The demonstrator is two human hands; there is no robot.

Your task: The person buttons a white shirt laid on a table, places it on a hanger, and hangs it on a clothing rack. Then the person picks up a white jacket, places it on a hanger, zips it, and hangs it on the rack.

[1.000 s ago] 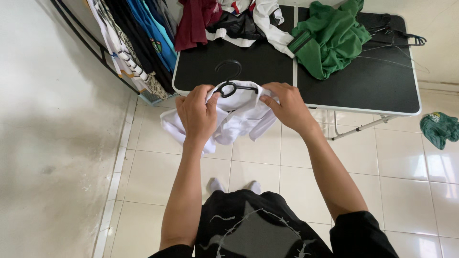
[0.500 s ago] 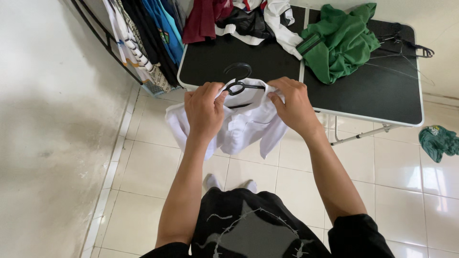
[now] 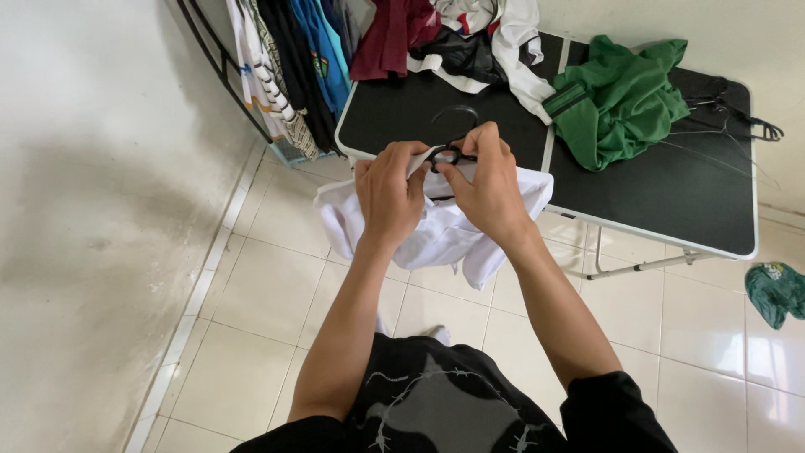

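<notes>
I hold a white shirt (image 3: 436, 235) on a black hanger (image 3: 449, 155) in front of me, over the near edge of a black folding table (image 3: 654, 193). My left hand (image 3: 387, 195) pinches the shirt's collar on the left of the hanger's hook. My right hand (image 3: 486, 189) grips the collar on the right, its fingers close against the left hand's. The hook pokes up between my fingertips. The shirt's body and sleeves hang down below both hands.
A green garment (image 3: 625, 96) lies on the table beside a pile of maroon, black and white clothes (image 3: 453, 38) and some wire hangers (image 3: 729, 117). A rack of hung clothes (image 3: 285, 59) stands at the left. Another green cloth (image 3: 776, 289) lies on the tiled floor.
My hands have come closer together at the collar, the right one sliding left toward the hook. The view has shifted, so the table sits further right and lower.
</notes>
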